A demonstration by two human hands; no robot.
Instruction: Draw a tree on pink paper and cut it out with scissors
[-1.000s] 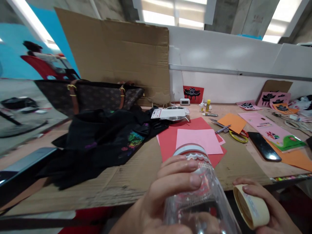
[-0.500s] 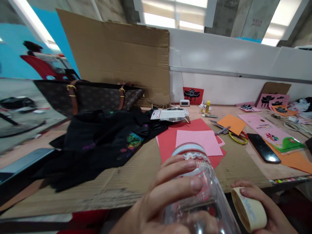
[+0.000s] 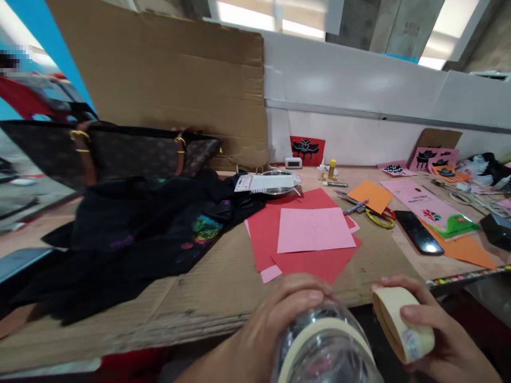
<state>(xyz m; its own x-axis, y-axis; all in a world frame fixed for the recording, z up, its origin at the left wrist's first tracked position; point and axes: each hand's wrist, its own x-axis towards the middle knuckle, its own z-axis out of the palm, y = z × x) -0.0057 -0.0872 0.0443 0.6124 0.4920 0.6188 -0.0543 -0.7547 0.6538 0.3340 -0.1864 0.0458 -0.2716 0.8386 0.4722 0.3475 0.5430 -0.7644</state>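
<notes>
My left hand [image 3: 275,319] is wrapped over a clear plastic jar [image 3: 355,324] at the table's front edge. The jar is tilted so that an end with a cream ring faces me, and its lower part runs out of view. To its right, my right hand [image 3: 447,330] grips a cream-coloured round lid [image 3: 419,330], turned on its side with its hollow facing the jar. Lid and jar are apart. Just beyond the jar lie red paper sheets [image 3: 307,268] with a pink sheet [image 3: 315,231] on top.
A black garment [image 3: 131,229] and a brown handbag [image 3: 131,154] occupy the left. Scissors [image 3: 379,219], an orange paper [image 3: 369,197], a phone [image 3: 417,231] and a pink packet [image 3: 431,205] lie right. Behind stand a cardboard panel [image 3: 171,80] and glue sticks [image 3: 331,169].
The jar has tipped, so its ringed end now faces me, and it sits lower. The right hand has turned the lid slightly. The camera view has shifted right and down.
</notes>
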